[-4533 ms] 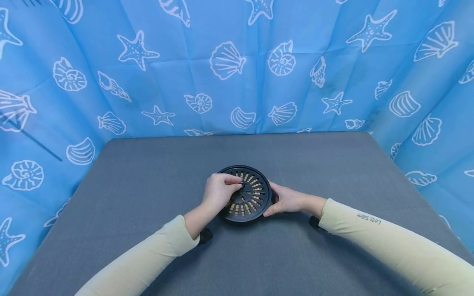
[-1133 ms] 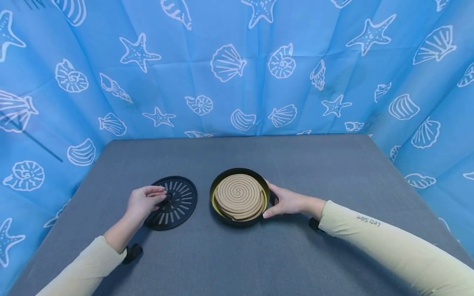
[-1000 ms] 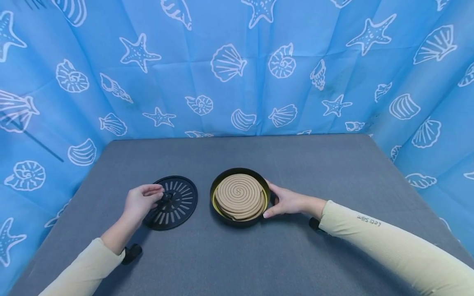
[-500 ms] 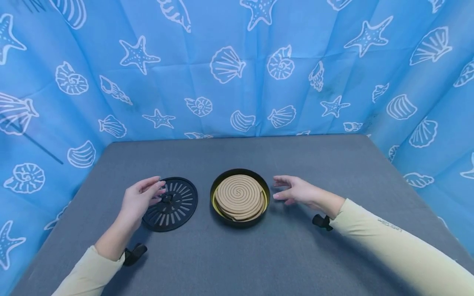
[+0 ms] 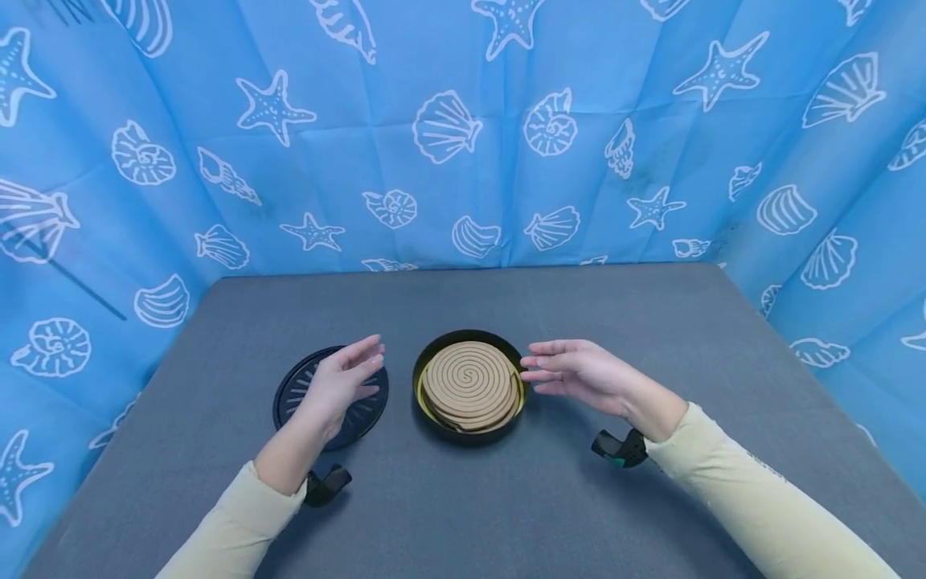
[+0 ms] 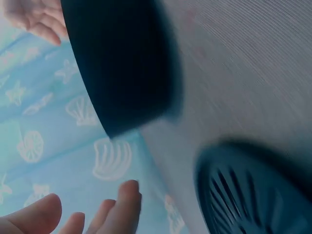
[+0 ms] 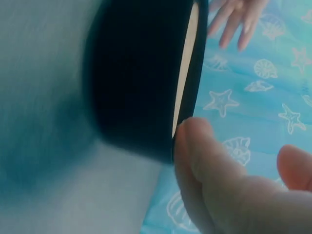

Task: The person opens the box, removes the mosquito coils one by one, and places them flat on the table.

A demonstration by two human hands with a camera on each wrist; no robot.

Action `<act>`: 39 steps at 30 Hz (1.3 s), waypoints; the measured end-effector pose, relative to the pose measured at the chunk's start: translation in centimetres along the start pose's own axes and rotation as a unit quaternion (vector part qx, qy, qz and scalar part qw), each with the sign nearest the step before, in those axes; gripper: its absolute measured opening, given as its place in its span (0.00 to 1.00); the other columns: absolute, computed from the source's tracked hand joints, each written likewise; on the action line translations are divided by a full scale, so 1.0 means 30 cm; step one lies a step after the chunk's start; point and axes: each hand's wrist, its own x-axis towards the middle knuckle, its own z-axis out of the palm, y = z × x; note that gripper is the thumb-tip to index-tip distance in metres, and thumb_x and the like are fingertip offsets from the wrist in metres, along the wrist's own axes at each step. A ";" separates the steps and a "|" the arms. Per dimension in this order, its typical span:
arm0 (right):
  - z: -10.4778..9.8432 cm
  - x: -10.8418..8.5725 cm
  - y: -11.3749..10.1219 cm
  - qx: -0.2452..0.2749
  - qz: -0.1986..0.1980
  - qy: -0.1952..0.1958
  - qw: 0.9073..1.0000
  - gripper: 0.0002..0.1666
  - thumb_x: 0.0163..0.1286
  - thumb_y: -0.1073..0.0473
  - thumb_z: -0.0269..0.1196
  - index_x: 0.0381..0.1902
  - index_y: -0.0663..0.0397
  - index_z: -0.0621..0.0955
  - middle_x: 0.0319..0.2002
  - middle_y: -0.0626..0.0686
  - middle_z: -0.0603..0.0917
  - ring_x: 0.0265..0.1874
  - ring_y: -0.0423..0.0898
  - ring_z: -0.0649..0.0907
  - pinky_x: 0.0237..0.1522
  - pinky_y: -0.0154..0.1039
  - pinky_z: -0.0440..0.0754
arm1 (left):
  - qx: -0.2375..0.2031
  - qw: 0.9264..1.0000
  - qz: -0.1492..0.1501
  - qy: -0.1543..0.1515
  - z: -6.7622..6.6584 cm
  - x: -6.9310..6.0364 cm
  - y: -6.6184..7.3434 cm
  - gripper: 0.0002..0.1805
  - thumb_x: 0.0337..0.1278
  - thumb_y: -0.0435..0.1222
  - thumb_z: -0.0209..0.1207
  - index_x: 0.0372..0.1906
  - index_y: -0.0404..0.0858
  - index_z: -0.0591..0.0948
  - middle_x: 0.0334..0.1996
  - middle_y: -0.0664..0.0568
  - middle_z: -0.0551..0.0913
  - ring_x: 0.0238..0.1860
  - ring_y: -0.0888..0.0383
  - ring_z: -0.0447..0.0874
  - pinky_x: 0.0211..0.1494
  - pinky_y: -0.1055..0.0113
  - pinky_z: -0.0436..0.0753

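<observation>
A round black holder (image 5: 470,439) with a yellowish lining stands mid-table in the head view. Stacked tan mosquito coils (image 5: 468,376) lie inside it, the top one a flat spiral. To its left lies the slotted black lid (image 5: 362,418), partly hidden beneath my left hand (image 5: 336,392). That hand is above the lid, fingers extended towards the holder and holding nothing. At the holder's right rim are the fingertips of my right hand (image 5: 586,374), loosely extended; whether they touch is unclear. The right wrist view shows the holder's dark side (image 7: 136,73) close to these fingers.
Grey cloth covers the table (image 5: 615,314). A blue curtain (image 5: 304,177) with white shells and starfish hangs behind it and at both sides. Each wrist carries a small black camera, such as the right wrist camera (image 5: 620,448).
The lid was lifted off the holder and set down at left, uncovering the coils. My left hand then let go of its knob and moved right; my right hand released the holder's side and rose.
</observation>
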 end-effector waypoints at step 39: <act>0.072 0.039 -0.007 0.069 0.020 -0.002 0.997 0.39 0.75 0.65 0.46 0.74 0.71 0.41 0.72 0.74 0.49 0.70 0.66 0.59 0.70 0.56 0.57 | -0.053 0.997 -0.061 -0.009 0.158 0.094 -0.083 0.26 0.72 0.27 0.46 0.73 0.38 0.63 0.73 0.43 0.60 0.72 0.47 0.57 0.70 0.50 0.64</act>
